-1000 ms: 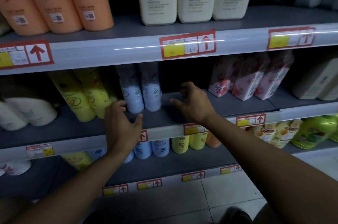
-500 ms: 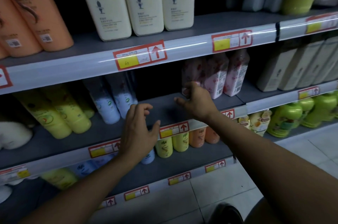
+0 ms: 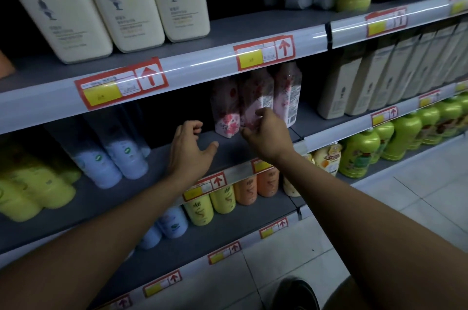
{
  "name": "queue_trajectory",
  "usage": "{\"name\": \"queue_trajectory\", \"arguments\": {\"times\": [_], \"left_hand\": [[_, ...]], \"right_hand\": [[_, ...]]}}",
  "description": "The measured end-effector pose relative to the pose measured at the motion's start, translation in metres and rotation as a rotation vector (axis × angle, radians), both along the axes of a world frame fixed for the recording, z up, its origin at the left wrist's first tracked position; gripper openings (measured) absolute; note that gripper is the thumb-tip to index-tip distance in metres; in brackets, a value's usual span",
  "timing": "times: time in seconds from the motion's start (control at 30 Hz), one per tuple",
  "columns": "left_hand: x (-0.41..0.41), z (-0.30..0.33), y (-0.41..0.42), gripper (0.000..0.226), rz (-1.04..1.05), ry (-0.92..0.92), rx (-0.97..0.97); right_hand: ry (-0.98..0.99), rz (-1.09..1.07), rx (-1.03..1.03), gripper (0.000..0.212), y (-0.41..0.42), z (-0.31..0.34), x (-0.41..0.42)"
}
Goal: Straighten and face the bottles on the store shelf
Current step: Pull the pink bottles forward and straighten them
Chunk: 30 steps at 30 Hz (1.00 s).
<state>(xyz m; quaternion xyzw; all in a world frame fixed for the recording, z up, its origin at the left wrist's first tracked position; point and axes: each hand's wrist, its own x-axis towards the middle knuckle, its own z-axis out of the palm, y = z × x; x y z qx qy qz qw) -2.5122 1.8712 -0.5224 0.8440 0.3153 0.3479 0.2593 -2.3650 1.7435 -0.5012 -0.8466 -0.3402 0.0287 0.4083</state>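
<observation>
Three pink floral bottles stand close together on the middle shelf [image 3: 298, 129]: the left pink bottle [image 3: 225, 112], the middle pink bottle [image 3: 255, 96] and the right pink bottle [image 3: 288, 96]. My right hand [image 3: 266, 134] is at the lower front of the middle one, thumb and fingers curled around it. My left hand [image 3: 188, 150] hovers over the bare grey shelf just left of the pink group, fingers spread and loosely bent, holding nothing.
Pale blue bottles [image 3: 114, 155] and yellow bottles [image 3: 33, 188] lean on the same shelf to the left. Cream bottles [image 3: 121, 5] stand above, beige bottles [image 3: 367, 86] to the right, green bottles [image 3: 405, 132] and orange bottles [image 3: 268, 183] below. The tiled floor lies at the lower right.
My view and both hands have moved right along the shelf, away from the blue bottles. My right hand has reached the pink bottles and closed on the middle one.
</observation>
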Motion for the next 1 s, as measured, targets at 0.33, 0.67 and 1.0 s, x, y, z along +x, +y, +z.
{"name": "queue_trajectory", "arguments": {"times": [0.33,0.67,1.0], "left_hand": [[0.057,0.006,0.011,0.051,0.078,0.139,-0.098],[0.083,-0.005,0.030,0.051,0.108,0.153,-0.245],[0.084,0.000,0.018,0.045,0.180,0.009,-0.320]], "right_hand": [[-0.007,-0.204,0.094,0.060,0.012,-0.005,0.028],[-0.135,-0.339,0.038,0.056,0.025,-0.006,0.030],[-0.101,-0.355,0.070,0.060,0.031,-0.008,0.035]]}}
